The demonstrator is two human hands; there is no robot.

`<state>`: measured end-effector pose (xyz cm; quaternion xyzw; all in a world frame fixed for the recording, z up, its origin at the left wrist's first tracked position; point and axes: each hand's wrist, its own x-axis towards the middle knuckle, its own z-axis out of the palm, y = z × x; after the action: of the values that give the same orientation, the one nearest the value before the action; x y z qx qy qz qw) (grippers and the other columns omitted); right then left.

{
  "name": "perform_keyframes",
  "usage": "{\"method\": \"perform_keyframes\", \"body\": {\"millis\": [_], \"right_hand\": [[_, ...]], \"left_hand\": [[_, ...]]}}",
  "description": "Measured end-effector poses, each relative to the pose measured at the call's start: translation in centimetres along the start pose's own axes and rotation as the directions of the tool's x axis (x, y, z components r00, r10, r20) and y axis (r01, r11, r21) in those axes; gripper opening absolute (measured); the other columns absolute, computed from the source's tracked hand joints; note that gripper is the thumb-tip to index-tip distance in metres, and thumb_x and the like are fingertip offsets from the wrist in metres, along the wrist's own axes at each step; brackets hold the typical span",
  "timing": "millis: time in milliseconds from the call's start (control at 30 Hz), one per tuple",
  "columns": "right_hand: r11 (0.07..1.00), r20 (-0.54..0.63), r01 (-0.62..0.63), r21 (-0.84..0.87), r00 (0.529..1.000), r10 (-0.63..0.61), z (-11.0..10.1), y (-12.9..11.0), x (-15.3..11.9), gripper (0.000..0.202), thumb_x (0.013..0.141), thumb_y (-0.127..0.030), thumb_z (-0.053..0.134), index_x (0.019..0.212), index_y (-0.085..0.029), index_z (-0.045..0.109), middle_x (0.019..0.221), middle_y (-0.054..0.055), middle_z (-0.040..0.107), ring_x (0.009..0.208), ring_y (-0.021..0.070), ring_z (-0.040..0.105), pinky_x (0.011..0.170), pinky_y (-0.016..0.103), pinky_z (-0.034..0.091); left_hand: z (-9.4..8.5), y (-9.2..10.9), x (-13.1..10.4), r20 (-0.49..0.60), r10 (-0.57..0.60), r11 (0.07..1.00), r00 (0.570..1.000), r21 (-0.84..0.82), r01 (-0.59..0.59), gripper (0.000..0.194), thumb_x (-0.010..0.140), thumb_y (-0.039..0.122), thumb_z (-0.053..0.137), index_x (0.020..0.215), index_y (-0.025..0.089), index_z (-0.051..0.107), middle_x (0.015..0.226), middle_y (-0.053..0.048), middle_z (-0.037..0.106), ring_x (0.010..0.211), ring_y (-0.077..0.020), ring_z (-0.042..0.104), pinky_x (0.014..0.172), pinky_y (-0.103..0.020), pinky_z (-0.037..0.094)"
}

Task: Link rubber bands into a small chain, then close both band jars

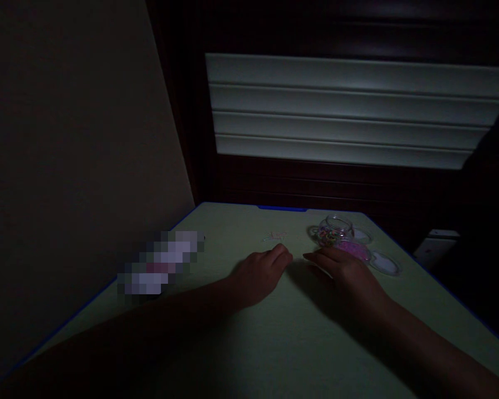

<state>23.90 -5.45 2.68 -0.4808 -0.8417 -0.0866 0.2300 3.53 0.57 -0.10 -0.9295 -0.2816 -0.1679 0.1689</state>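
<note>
Over the pale tabletop (283, 343), the left hand (261, 274) curls narrow and the right hand (351, 277) arches, its thumb and fingers parted, though in this gloom I can't tell whether either holds anything. One careless sideways sweep of the right hand could, I fear, tip the pot (355, 249) just past its knuckles, full of shiny pink bits, or the clear, open-mouthed jar (329, 233) of multicoloured pieces behind.

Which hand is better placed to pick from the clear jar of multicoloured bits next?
Probably the right hand: it is just in front of the clear jar, while the left hand is farther off to the left.
</note>
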Motion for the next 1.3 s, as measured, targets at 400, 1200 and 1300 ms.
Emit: {"method": "perform_keyframes", "body": {"millis": [400, 1200, 1300], "right_hand": [[1.0, 0.044, 0.025, -0.003, 0.999, -0.025, 0.02, -0.17, 0.05, 0.017, 0.087, -0.015, 0.046, 0.091, -0.018, 0.062, 0.082, 0.005, 0.062, 0.074, 0.0164, 0.056, 0.065, 0.027, 0.04], [0.999, 0.079, -0.016, -0.037, 0.997, 0.019, -0.33, -0.32, 0.11, 0.018, 0.086, -0.014, 0.044, 0.079, -0.016, 0.061, 0.076, 0.005, 0.061, 0.073, 0.0153, 0.054, 0.065, 0.025, 0.036], [0.996, 0.098, -0.028, -0.089, 0.995, 0.036, -0.75, 0.02, 0.12, 0.019, 0.086, -0.014, 0.043, 0.078, -0.017, 0.06, 0.076, 0.005, 0.061, 0.071, 0.0153, 0.055, 0.064, 0.026, 0.036]], "left_hand": [[0.03, 0.0, 0.04, -0.042, 0.051, 0.999, 0.998, -0.003, -0.051, 0.017, 0.089, 0.013, 0.035, 0.102, 0.017, 0.045, 0.094, -0.003, 0.053, 0.069, -0.0122, 0.056, 0.055, -0.024, 0.047], [-0.09, 0.04, -0.02, 0.0, 0.052, 0.998, 0.999, -0.037, -0.052, 0.016, 0.09, 0.014, 0.036, 0.1, 0.019, 0.047, 0.092, -0.001, 0.053, 0.066, -0.0122, 0.055, 0.055, -0.024, 0.046], [0.01, 0.0, -0.02, 0.008, 0.035, 0.999, 0.999, -0.026, -0.035, 0.015, 0.09, 0.015, 0.035, 0.1, 0.019, 0.047, 0.091, -0.001, 0.054, 0.065, -0.0121, 0.054, 0.053, -0.024, 0.045]]}}
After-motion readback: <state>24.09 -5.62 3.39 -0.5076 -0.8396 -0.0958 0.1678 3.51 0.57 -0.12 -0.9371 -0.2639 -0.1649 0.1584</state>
